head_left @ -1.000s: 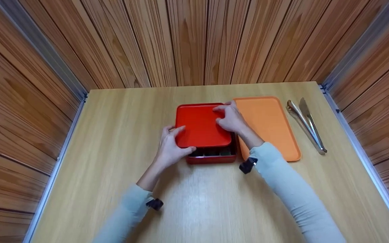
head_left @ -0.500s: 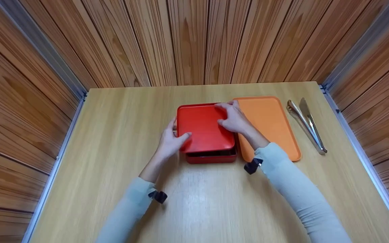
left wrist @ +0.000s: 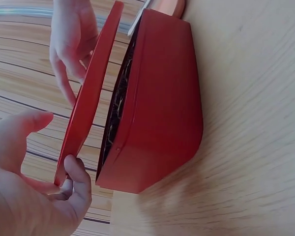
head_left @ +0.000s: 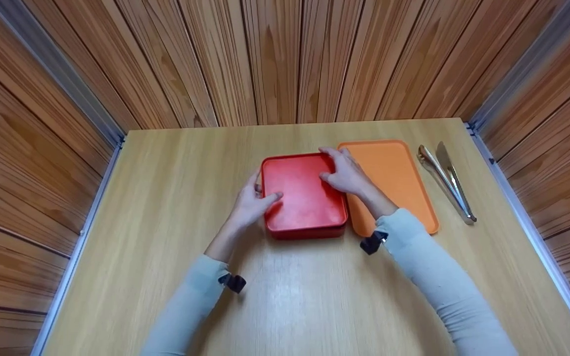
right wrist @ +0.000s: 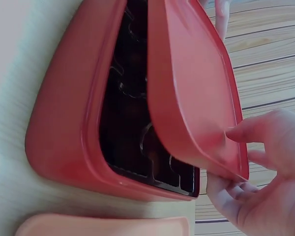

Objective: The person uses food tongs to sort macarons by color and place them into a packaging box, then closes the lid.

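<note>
A red square lid [head_left: 305, 195] hovers just over a red box [head_left: 307, 233] at the table's middle, covering it in the head view. My left hand [head_left: 260, 195] pinches the lid's left edge, thumb on top, fingers under the rim. My right hand [head_left: 332, 168] pinches the far right corner. In the left wrist view a narrow gap separates the lid [left wrist: 91, 93] from the box [left wrist: 157, 98], with my left hand [left wrist: 49, 162] on the near edge. The right wrist view shows a black divided insert [right wrist: 130, 113] inside the box [right wrist: 64, 113], under the lid [right wrist: 191, 83] held by my right hand [right wrist: 255, 182].
An orange tray [head_left: 394, 178] lies against the box's right side. Metal tongs [head_left: 446, 180] lie further right near the table's edge. Wooden panel walls enclose the table on three sides. Bare tabletop [head_left: 295, 296] stretches in front of the box and to its left.
The lid has slid toward me and come down, so the open strip at the box's near side no longer shows. Both hands kept their hold on it.
</note>
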A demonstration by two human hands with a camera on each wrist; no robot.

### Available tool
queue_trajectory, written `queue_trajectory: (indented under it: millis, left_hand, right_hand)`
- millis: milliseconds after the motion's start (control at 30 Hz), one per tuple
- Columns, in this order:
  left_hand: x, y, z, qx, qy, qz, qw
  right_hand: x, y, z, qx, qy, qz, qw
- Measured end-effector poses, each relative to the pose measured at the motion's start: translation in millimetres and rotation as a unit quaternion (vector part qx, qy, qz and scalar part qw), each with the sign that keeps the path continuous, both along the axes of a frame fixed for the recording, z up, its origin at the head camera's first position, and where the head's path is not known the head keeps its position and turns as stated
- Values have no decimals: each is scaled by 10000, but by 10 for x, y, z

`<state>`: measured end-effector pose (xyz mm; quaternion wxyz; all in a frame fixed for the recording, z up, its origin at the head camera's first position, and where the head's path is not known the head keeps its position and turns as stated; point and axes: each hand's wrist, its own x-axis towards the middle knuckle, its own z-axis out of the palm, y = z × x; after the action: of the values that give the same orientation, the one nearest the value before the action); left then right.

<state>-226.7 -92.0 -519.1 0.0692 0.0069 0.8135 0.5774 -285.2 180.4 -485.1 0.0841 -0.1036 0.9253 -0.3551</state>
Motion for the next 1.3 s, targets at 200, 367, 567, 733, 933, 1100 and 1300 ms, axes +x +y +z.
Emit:
queue_trajectory:
  millis: [200,367,567,733,933,1100,1300]
  left_hand:
    - [2,-15,99,-32,-41,7,10000]
    - [7,-34,188,41,13,-38,10000]
    - [48,-48,287,42,250,-151,9996]
    - [94,-41,380,8,425,-179,9989]
    - [118,-27,476,90,414,-40,9991]
    - [92,-7,510,171,342,88,9992]
    - [82,-24,525,480,399,49,9980]
  right_hand:
    - [-49,37,76,-160,27,-20,9999]
    - [-68,60,184,-401,313,-66,9987]
    - [-66,83,284,-810,637,-69,9947]
    - [-13,100,369,-1015,633,-104,9928]
    - [56,120,483,-1135,587,-3,9918]
    - [93,111,531,-1134,884,45,9896]
    - [176,89,534,-1002,1767,148,9790]
